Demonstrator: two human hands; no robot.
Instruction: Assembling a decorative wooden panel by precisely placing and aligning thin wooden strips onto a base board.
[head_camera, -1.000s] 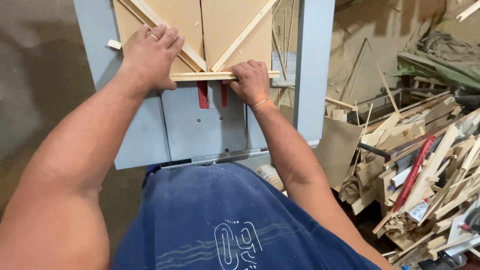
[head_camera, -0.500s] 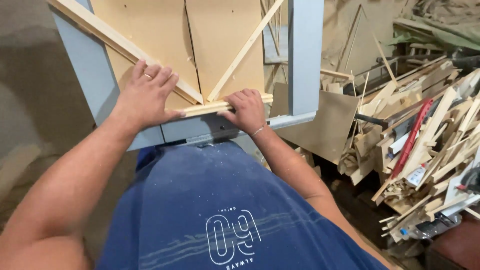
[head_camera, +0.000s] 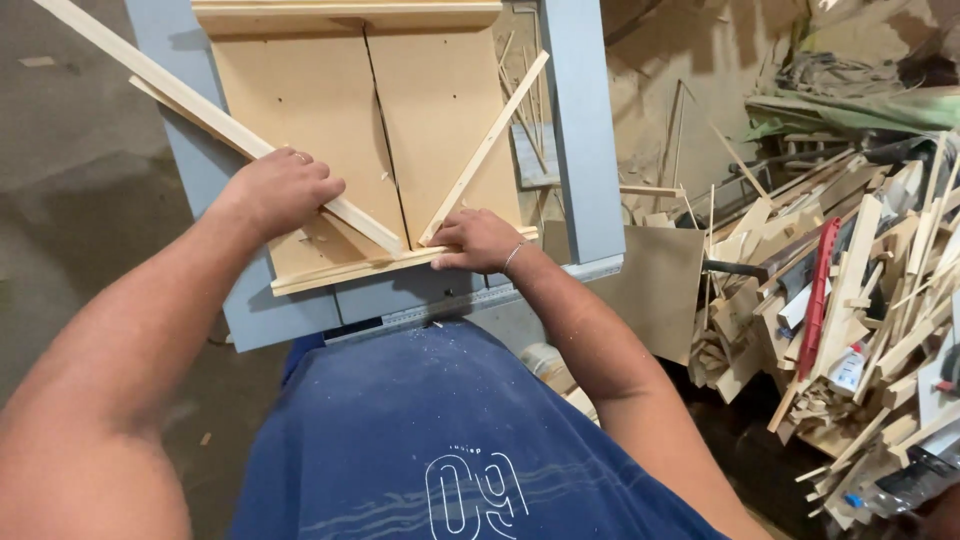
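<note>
Left hand (head_camera: 283, 188), fingers curled down, presses a long diagonal wood strip (head_camera: 215, 125) against the plywood sled (head_camera: 440, 110) on the grey-blue desk (head_camera: 575, 130). Right hand (head_camera: 478, 240), fingers clenched, grips the sled's near wooden rail (head_camera: 340, 270), beside a shorter diagonal strip (head_camera: 487, 145). Offcut pile (head_camera: 850, 300) lies well apart, to the right.

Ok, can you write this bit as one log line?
left hand: pressing long strip | right hand: on front rail | sled: on saw table
</note>
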